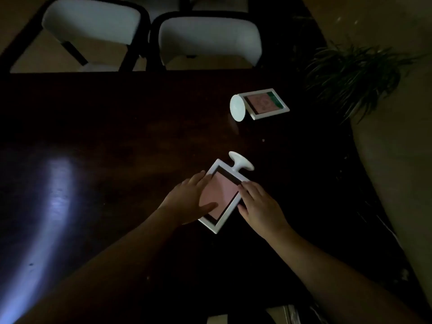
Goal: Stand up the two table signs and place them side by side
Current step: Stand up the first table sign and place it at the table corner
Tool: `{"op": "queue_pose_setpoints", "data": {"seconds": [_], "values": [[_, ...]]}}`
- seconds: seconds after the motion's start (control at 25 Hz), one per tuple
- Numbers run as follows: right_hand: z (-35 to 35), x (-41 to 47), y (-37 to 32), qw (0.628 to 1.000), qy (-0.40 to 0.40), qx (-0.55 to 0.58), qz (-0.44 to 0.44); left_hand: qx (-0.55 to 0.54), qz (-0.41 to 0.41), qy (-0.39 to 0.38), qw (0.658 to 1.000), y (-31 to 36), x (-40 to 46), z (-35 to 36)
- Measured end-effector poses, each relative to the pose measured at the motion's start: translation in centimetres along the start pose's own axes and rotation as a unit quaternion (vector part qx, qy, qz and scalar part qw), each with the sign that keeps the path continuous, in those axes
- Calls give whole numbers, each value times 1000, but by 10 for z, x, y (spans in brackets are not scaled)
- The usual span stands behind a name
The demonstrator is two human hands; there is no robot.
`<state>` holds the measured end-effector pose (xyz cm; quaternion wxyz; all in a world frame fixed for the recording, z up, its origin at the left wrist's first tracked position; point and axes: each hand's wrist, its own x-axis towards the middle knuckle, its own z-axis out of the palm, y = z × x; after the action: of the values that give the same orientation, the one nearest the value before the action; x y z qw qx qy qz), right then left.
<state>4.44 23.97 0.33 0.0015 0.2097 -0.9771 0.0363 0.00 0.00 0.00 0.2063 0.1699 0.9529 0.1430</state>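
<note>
My left hand (190, 201) lies flat, fingers spread, over the pink face of the near sign (223, 195); my right hand (259, 206) curls against its right edge, gripping nothing firmly yet. The sign lies flat on the counter (117, 136), its round foot (242, 163) pointing away. I judge the smooth white frame could slide on this glossy dark wood as I tip it up — or topple, since the foot is small. The far sign (265, 104) lies on its side, well apart, disc base towards me, near a spiky plant (355, 76)
</note>
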Motion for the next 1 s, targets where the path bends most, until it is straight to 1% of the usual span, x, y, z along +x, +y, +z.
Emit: {"op": "queue_pose_setpoints", "data": {"seconds": [0.08,0.28,0.4,0.52,0.64,0.72,0.8,0.84,0.92,1.0], "values": [[-2,2,1,1000,-7,8,2,-10,-3,-3,1000,3,1,-3],[3,0,10,999,-8,-33,-39,-48,-14,-8,999,8,-1,-12],[8,-2,15,998,8,-27,-51,-78,-22,-5,997,13,-2,-22],[4,-3,18,997,28,-8,-74,-129,-28,3,991,17,-1,-32],[0,-3,25,994,76,18,-79,-195,-43,18,980,23,-3,-48],[-5,-1,28,991,82,16,-101,-204,-54,27,977,26,-4,-58],[-11,2,29,989,75,17,-126,-216,-69,19,974,28,-4,-68],[-17,4,29,988,94,26,-116,-222,-76,14,972,28,-3,-73],[-26,7,28,985,138,82,-63,-220,-83,15,972,29,-2,-83],[-32,11,26,980,146,134,-26,-228,-97,28,968,30,-3,-95]]}}
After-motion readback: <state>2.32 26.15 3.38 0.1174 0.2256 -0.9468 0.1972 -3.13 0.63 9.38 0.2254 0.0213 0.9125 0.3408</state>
